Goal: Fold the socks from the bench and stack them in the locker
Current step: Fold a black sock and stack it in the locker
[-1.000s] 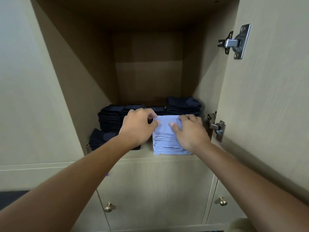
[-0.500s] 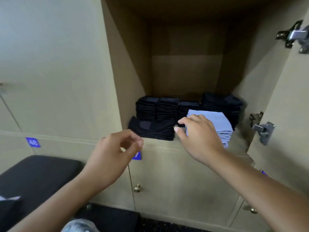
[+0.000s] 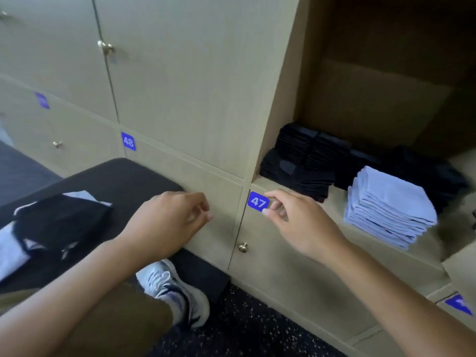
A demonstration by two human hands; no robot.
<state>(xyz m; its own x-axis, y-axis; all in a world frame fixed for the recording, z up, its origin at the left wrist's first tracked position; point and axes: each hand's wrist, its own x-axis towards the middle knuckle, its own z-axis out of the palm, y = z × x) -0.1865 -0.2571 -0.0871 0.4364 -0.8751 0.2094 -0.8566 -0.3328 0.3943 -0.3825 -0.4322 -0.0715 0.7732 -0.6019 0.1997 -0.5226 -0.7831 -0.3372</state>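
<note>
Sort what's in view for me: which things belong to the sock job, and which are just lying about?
Job:
- light blue sock stack in the locker
- black sock stacks beside it
- dark and white clothes on the bench
- left hand, right hand, both empty

Lying about:
- number tags 47, 48
- brass knob
- sneaker

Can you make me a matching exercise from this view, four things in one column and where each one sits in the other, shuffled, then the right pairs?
Things:
1. light blue sock stack
2. black sock stacks
3. label 47
4. unfolded socks

Places:
A. on the black bench
B. on the locker shelf's front edge, by the right hand
C. front right of the open locker
D. back and left of the locker shelf

Pairs: 1-C, 2-D, 3-B, 4-A
</note>
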